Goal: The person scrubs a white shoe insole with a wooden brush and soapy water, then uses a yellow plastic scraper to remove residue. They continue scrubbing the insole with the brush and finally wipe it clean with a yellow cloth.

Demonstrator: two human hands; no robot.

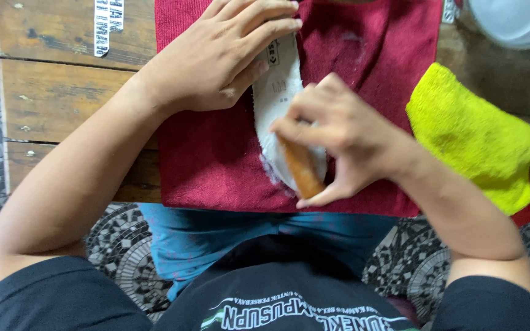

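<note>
A white shoe insole (275,98) lies lengthwise on a dark red towel (210,153) spread over a wooden table (56,98). My left hand (216,55) rests flat on the far part of the insole, fingers spread and pressing it down. My right hand (338,132) grips a brown wooden brush (302,168) by its back. The brush sits on the near end of the insole, where white foam shows along the edge.
A folded bright yellow cloth (476,138) lies to the right of the towel, partly over the table's edge. A white basin (513,21) stands at the far right corner. Patterned floor tiles (118,245) show below the table. My lap is against its near edge.
</note>
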